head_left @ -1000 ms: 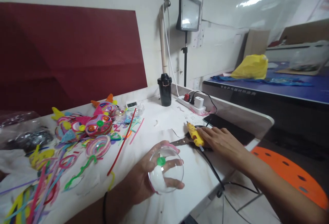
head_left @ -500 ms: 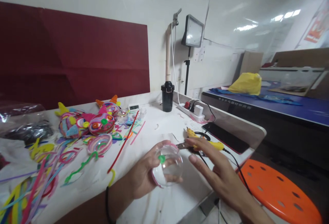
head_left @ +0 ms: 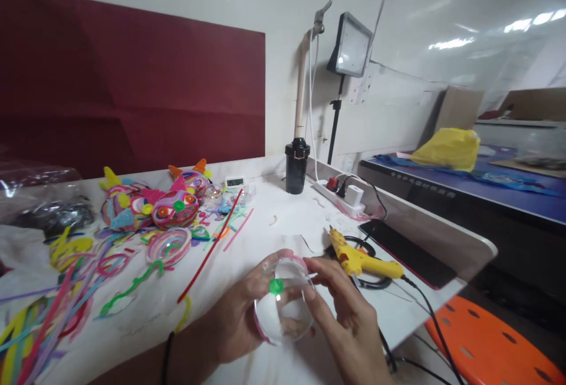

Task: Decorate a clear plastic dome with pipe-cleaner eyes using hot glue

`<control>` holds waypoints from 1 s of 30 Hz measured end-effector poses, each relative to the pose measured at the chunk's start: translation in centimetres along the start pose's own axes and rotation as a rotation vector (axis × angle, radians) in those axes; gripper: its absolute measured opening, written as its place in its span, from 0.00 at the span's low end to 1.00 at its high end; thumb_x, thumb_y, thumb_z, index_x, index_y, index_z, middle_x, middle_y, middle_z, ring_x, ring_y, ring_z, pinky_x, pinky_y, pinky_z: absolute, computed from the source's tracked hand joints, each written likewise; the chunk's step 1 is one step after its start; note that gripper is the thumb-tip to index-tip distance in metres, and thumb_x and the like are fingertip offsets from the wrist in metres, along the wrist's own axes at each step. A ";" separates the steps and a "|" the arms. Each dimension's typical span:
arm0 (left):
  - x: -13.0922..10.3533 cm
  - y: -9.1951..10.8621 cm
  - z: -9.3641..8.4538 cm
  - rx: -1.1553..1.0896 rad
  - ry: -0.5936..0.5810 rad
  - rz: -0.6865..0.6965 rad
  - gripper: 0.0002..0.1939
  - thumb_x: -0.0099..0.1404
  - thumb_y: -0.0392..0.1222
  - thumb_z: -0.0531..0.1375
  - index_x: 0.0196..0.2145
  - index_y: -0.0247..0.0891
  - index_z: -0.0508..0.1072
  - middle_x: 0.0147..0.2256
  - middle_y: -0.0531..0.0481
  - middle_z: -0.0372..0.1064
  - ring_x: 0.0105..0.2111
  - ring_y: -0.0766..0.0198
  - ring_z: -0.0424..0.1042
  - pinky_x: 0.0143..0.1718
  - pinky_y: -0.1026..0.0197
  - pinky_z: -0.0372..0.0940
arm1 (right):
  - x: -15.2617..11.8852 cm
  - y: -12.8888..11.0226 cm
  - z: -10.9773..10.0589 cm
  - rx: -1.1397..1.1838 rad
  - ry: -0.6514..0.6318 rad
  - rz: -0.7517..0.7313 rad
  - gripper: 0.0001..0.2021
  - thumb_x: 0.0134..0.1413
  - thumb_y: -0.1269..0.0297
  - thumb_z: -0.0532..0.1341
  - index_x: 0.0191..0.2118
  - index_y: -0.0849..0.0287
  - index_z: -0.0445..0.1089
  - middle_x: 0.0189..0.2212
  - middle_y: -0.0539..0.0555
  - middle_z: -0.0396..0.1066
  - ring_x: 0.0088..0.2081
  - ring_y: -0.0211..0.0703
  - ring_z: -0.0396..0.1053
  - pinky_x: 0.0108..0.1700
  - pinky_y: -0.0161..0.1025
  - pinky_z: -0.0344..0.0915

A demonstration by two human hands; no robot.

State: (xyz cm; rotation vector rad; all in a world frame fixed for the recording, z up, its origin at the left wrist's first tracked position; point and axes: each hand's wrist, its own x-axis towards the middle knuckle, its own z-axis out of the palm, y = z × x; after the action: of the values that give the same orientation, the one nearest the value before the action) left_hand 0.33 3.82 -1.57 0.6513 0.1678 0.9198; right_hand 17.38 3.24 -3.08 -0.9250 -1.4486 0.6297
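Note:
A clear plastic half-ball (head_left: 294, 308) with pink along its rim and a green spot near its middle is in front of me, low over the white table. My left hand (head_left: 241, 308) is wrapped round its left side, thumb on the near edge; some of its fingers show through the clear plastic. My right hand (head_left: 342, 314) has its thumb and fingers at the right rim, pinching it. Beyond the right hand lies a yellow glue gun (head_left: 365, 261) with a black cord. Over to the left are a pink-lined half-ball (head_left: 168, 247) and a green fuzzy stem (head_left: 132, 290).
Colourful fish-shaped crafts (head_left: 177, 211) and many loose fuzzy stems (head_left: 57, 326) cover the left side. A red stem (head_left: 212, 243) lies mid-table. Toward the back are a black cup (head_left: 297, 170) and a power strip (head_left: 340, 199); a phone (head_left: 407, 252) and an orange stool (head_left: 495, 338) are right.
My right hand has come left from beside the glue gun and now touches the half-ball's right rim. The left hand keeps its hold. The camera view has shifted somewhat.

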 end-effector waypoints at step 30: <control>0.5 0.4 -0.6 -0.026 -0.039 -0.010 0.19 0.61 0.40 0.63 0.51 0.46 0.72 0.54 0.45 0.67 0.51 0.50 0.68 0.45 0.51 0.66 | 0.6 0.5 0.8 0.012 -0.017 -0.093 0.09 0.60 0.64 0.61 0.46 0.50 0.74 0.44 0.54 0.73 0.48 0.46 0.70 0.46 0.41 0.69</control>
State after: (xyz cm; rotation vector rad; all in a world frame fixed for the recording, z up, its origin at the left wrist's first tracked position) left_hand 0.13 4.69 -1.80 0.6431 0.1243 0.8983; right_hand 16.74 4.11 -3.32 -0.8397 -1.4927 0.5785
